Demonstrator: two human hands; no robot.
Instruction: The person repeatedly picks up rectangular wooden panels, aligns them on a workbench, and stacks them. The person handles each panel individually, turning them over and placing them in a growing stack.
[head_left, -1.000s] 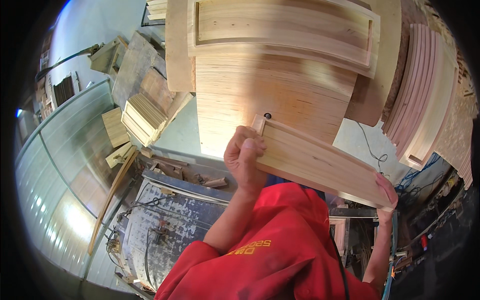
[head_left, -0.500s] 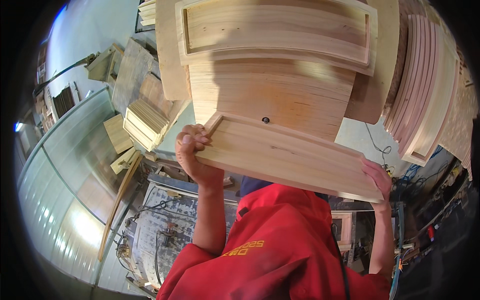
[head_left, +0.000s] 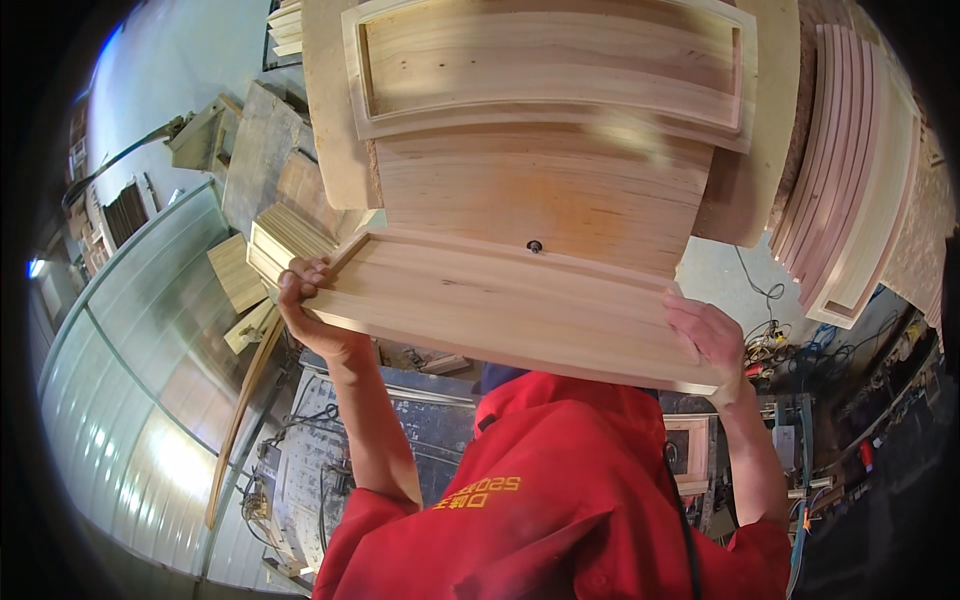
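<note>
A pale wooden panel [head_left: 500,300] with a raised frame edge spans the space between my two hands, close to my body. My left hand [head_left: 312,305] grips its left end, fingers curled over the frame corner. At the other end, my right hand [head_left: 708,338] is closed on the panel with its fingers over the rim. Beyond the panel's far edge lies a wooden work board [head_left: 550,185] with a small dark round fitting [head_left: 534,246] in it. A second framed wooden panel [head_left: 550,65] rests on that board at the far side.
On the right stands a stack of framed panels [head_left: 850,170]. More panels are stacked [head_left: 290,240] at the left, near a translucent ribbed partition [head_left: 130,370]. Cables [head_left: 770,330] lie on the floor at right. A grimy dark surface [head_left: 430,405] sits below my arms.
The held panel has shifted left and levelled out, its right end no longer dipping as much. Both hands moved left with it, and my right hand's fingers now reach further over it.
</note>
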